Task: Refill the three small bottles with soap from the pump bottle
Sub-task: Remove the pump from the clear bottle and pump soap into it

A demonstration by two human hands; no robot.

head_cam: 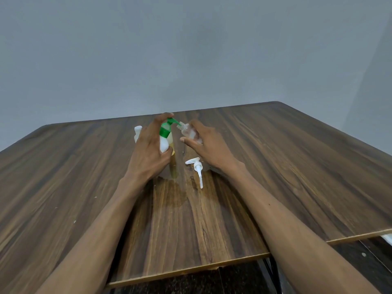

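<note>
A pump bottle [165, 141] with a green pump head and white body stands at the table's middle. My left hand [148, 149] grips its body, with a finger on top of the green pump. My right hand [209, 145] holds a small clear bottle [189, 132] tilted, its open neck right at the green spout's tip. A small white bottle [137, 133] stands behind my left hand, partly hidden. A loose white pump cap [196, 167] with its tube lies on the table in front of my right hand.
The wooden table [297, 166] has a wet patch [176, 194] in front of the pump bottle. A grey wall rises behind the far edge. The near edge shows dark floor below.
</note>
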